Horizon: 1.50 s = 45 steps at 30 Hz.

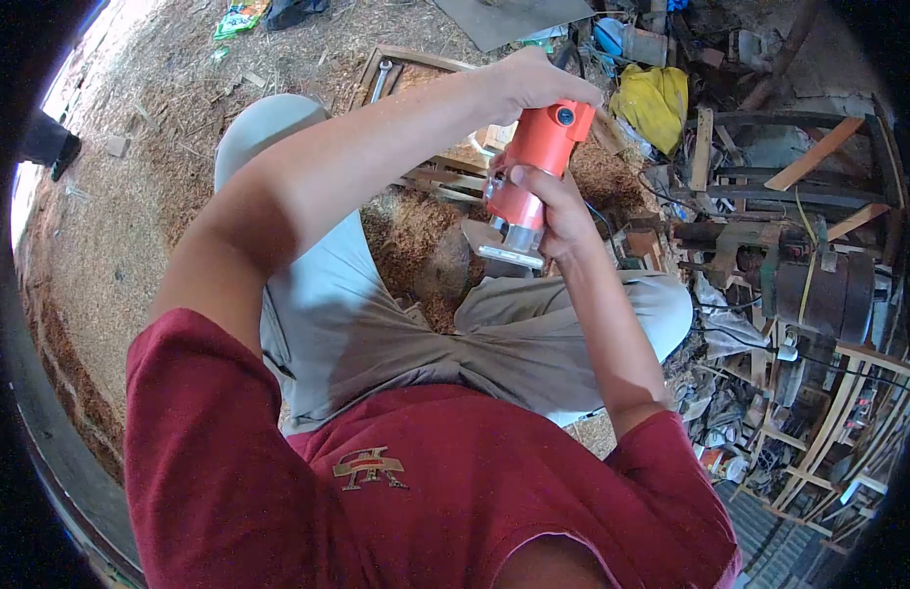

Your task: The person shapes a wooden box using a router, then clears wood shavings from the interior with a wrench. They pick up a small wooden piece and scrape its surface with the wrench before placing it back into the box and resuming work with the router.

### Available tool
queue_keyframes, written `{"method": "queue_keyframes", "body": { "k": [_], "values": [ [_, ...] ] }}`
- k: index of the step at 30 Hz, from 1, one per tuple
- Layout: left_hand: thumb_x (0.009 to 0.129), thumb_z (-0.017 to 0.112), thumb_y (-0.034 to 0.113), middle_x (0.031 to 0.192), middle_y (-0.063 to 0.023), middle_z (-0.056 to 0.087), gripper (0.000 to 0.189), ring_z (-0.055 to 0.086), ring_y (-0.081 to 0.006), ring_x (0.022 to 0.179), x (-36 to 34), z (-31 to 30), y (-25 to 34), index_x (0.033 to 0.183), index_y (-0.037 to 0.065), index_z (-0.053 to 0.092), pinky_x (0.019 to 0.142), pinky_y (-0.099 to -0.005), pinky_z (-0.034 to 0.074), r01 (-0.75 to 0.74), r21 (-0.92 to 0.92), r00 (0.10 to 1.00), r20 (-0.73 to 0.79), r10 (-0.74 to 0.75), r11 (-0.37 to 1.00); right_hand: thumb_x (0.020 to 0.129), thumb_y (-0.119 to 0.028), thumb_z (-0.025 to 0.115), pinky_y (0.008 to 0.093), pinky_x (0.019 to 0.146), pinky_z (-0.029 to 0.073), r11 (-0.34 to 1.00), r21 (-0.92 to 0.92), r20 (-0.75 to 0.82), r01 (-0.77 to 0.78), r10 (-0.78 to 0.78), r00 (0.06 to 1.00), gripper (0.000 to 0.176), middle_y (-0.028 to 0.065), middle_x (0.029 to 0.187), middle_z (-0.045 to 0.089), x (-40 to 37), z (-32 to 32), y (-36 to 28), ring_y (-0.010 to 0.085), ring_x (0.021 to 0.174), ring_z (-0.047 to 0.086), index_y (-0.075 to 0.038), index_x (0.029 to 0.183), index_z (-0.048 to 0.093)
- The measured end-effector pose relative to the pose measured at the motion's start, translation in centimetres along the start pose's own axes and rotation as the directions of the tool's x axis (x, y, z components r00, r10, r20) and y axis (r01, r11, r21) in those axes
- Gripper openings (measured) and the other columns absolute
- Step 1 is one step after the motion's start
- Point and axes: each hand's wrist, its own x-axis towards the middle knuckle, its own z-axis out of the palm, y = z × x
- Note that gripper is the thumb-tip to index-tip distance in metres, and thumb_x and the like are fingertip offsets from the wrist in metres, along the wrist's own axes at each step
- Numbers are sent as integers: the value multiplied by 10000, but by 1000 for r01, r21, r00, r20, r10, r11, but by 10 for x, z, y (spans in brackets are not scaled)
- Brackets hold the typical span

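A red-orange handheld power tool (543,147), which looks like a trim router, is held tilted above my crossed legs. Its clear lower guard and flat base plate (512,256) point down toward my lap. My left hand (548,80) reaches across and is closed over the tool's upper end, beside its cable. Around the lower body wraps my right hand (563,211), its thumb lying across the front of the housing and its other fingers largely hidden behind.
Beyond my legs lies a wooden frame (381,51) with a wrench (381,79) on it. Sawdust covers the floor. To the right are a yellow cloth (651,106), machinery (818,285), cables and wood scraps. Someone's foot (67,155) shows at the far left.
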Motion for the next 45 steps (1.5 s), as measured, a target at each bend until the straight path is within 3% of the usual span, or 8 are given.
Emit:
{"method": "queue_keyframes", "body": {
  "k": [8,16,22,25,31,34,35,45],
  "values": [
    [642,916,431,1006,-219,689,836,695,-253,883,-31,11,28,1143,-164,611,772,-373,580,-127,224,991,-4,132,966,896,-441,775,459,949,593,987,157,69,-33,23,997,766,182,1311,626,-7,-2,-6,320,1154,680,11,1430,461],
    [736,795,713,1141,-205,685,1043,673,-251,976,18,1,39,1306,-125,551,858,-370,554,-299,276,952,152,266,913,861,-97,730,397,773,602,970,37,-257,239,-222,941,343,98,986,695,11,-14,-20,223,877,714,2,1163,600],
    [990,364,625,1234,-399,636,858,608,-480,1243,54,-41,39,1245,-149,633,1075,-492,447,-101,236,927,-330,178,966,883,-56,753,386,824,601,831,-259,-428,492,-555,713,369,53,1051,688,36,-31,-55,198,897,705,-50,1216,594],
    [963,407,723,1086,-217,712,873,658,-296,1105,76,-51,16,1232,-68,660,973,-428,497,27,273,884,-456,105,962,845,-11,793,369,850,590,817,-231,-440,528,-572,692,429,51,1083,696,57,-42,-49,194,937,705,-48,1224,597],
    [1001,484,364,1174,-307,687,540,676,-435,1114,72,-64,-4,1233,-107,609,939,-486,533,-122,812,973,-15,230,571,823,33,821,358,862,580,726,-263,-436,635,-677,593,431,72,1088,687,88,-34,-15,183,940,694,-26,1184,593],
    [951,526,180,1190,-339,667,440,652,-476,1140,62,-65,-2,1246,-144,560,941,-487,551,-204,967,978,209,-19,152,836,48,793,368,897,576,744,-250,-378,620,-664,645,452,96,1140,683,94,-39,-7,188,1002,683,-12,1229,579],
    [925,558,171,1187,-335,670,460,658,-470,1137,58,-66,-10,1264,-141,550,941,-487,553,-148,959,988,154,-8,242,838,71,772,374,921,571,745,-262,-360,614,-665,654,479,106,1160,678,96,-40,-6,191,1033,676,-6,1262,564],
    [527,961,346,1688,-285,130,1478,163,-363,1579,23,-85,-72,1609,-80,49,1287,-468,196,-148,980,973,168,-156,133,843,8,791,375,965,547,742,-339,-327,578,-669,668,503,113,1207,661,117,-50,19,192,1062,663,16,1288,555]
  ]
}}
